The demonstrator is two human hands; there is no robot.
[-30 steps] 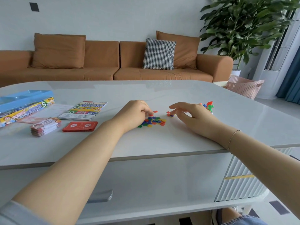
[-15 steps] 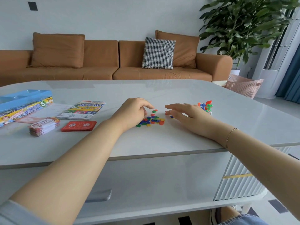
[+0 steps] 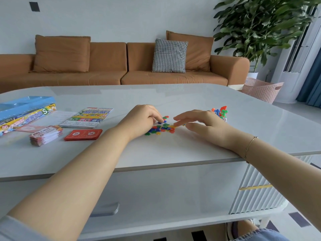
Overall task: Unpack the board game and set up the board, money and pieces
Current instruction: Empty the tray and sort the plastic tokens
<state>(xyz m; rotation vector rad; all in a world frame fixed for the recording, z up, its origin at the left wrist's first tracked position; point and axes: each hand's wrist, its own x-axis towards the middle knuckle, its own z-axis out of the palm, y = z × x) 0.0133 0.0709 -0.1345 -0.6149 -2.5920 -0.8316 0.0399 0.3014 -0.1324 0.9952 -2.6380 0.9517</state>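
Now, chips (image 3: 160, 128) under both hands' fingers (image 3: 178, 122)

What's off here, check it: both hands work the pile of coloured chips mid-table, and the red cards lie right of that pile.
One slip: the head view shows the red cards left of the chips, not right. Both the left hand and right hand are at the pile.

A brown sofa (image 3: 121, 73) stands against the pale wall behind the white table (image 3: 173, 150). On it lean two brown cushions and a black-and-white houndstooth pillow (image 3: 169, 56). At the right end of the sofa grows a leafy green plant (image 3: 257, 26) in a white pot, with a pink lattice basket (image 3: 262, 91) just beside it and blue curtains (image 3: 312, 80) at the frame's edge.
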